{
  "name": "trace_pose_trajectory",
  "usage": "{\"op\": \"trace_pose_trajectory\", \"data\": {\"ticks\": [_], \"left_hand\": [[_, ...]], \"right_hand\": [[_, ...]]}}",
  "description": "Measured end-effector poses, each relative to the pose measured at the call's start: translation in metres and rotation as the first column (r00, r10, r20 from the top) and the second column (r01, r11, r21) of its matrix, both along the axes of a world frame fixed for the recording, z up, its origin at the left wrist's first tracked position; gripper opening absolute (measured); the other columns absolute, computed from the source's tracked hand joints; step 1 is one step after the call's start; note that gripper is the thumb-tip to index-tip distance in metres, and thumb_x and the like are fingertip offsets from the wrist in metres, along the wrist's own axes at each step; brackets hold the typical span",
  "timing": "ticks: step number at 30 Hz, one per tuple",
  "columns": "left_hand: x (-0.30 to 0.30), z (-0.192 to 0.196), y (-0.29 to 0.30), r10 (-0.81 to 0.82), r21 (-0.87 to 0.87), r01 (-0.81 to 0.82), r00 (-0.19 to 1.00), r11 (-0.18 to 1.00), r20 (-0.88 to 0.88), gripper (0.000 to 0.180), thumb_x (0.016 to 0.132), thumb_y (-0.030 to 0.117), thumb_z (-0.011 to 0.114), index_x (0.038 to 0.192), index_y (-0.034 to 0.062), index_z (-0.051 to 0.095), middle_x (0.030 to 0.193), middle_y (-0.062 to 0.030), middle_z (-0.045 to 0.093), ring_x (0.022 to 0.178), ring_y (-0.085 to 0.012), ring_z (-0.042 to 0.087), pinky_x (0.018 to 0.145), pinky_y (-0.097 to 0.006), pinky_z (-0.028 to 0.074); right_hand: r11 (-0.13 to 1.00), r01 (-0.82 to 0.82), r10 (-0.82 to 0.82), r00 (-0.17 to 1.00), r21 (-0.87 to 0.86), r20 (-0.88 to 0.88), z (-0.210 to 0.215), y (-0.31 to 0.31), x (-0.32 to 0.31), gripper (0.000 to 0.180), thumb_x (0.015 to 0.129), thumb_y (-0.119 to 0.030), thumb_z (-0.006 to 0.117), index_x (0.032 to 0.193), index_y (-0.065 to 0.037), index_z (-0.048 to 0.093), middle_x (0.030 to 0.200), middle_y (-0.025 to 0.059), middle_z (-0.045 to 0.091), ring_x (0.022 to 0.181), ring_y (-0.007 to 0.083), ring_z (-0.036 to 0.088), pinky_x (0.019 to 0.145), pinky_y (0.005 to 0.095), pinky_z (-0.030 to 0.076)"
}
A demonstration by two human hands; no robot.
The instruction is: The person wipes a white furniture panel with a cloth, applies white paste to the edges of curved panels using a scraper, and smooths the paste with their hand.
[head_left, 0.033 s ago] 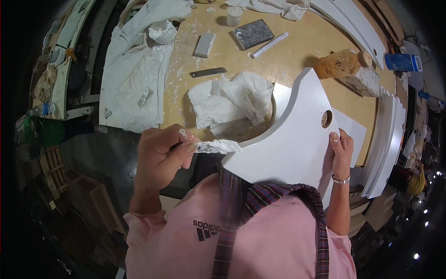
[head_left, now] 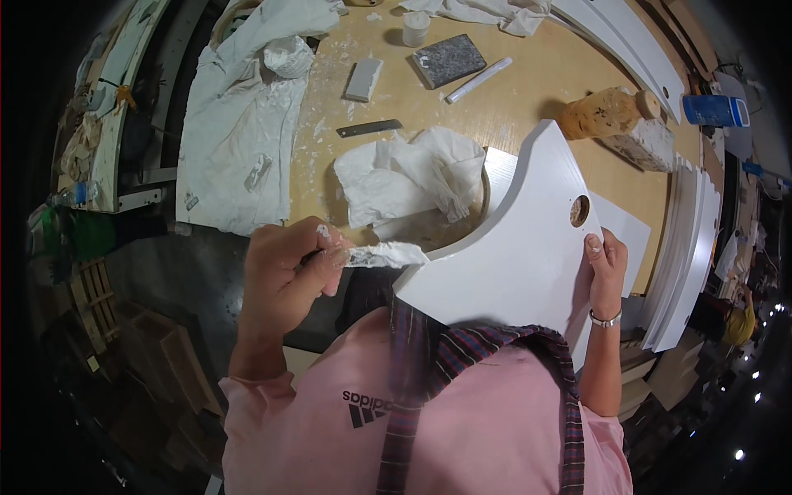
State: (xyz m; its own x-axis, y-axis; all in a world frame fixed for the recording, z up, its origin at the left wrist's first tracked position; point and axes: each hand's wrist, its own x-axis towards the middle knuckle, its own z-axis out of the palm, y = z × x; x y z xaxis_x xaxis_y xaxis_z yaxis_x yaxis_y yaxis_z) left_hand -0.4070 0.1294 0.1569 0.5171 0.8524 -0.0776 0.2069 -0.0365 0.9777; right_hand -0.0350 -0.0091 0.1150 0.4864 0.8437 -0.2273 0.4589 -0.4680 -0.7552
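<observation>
My left hand (head_left: 293, 268) is closed in a pinch around a thin blade thickly coated with white putty (head_left: 386, 255), its handle hidden by my fingers. The blade's far end meets the left corner of a white curved panel (head_left: 503, 256). Near its right side the panel has a round hole (head_left: 580, 211). My right hand (head_left: 606, 260) grips the panel's right edge, thumb on its face and the other fingers mostly hidden behind. Just beyond the blade, a crumpled white cloth (head_left: 412, 177) lies against a rounded rim, partly hidden by the panel.
On the wooden table (head_left: 511, 107) lie a dark flat blade (head_left: 369, 129), a pale block (head_left: 363, 79), a grey sanding block (head_left: 450, 61) and a white marker-like stick (head_left: 478, 80). An orange-stained bottle (head_left: 606, 114) lies at right. White boards (head_left: 685, 256) stand along the right edge.
The putty-coated blade has turned slightly in my left hand, and the putty on it looks flatter. My right hand and the panel stay put.
</observation>
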Motion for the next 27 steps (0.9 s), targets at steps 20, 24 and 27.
{"op": "trace_pose_trajectory", "data": {"ticks": [20,24,27], "left_hand": [[0.001,0.009,0.001,0.005,0.083,-0.001,0.999,0.997,-0.045,0.007,0.081,-0.005,0.060,0.075,-0.0033,0.058,0.057,-0.0057,0.057,0.046,-0.0103,0.055,0.045,-0.023,0.040],[-0.003,0.008,0.000,-0.010,0.101,0.016,0.998,0.995,-0.056,0.005,0.082,-0.004,0.059,0.077,-0.0033,0.059,0.058,-0.0058,0.058,0.046,-0.0105,0.055,0.045,-0.023,0.040],[-0.002,0.004,0.001,-0.018,0.088,0.020,1.000,0.996,-0.021,0.004,0.082,-0.004,0.059,0.078,-0.0037,0.060,0.057,-0.0060,0.058,0.046,-0.0109,0.055,0.045,-0.023,0.040]], "right_hand": [[0.999,0.027,-0.026,0.999,0.017,-0.032,-0.003,-0.005,0.002,0.050,0.088,-0.042,0.062,0.082,0.007,0.059,0.061,-0.0012,0.040,0.061,0.0094,0.033,0.053,0.0295,0.024],[0.997,0.036,-0.031,0.996,0.066,-0.084,-0.005,-0.002,-0.004,0.045,0.094,-0.036,0.059,0.065,-0.009,0.038,0.062,-0.0087,0.027,0.060,0.0044,0.021,0.052,0.0274,0.014],[0.996,0.046,-0.038,0.994,0.075,-0.104,-0.006,-0.004,-0.003,0.044,0.094,-0.035,0.059,0.065,-0.009,0.037,0.062,-0.0090,0.027,0.060,0.0043,0.021,0.053,0.0273,0.014]]}}
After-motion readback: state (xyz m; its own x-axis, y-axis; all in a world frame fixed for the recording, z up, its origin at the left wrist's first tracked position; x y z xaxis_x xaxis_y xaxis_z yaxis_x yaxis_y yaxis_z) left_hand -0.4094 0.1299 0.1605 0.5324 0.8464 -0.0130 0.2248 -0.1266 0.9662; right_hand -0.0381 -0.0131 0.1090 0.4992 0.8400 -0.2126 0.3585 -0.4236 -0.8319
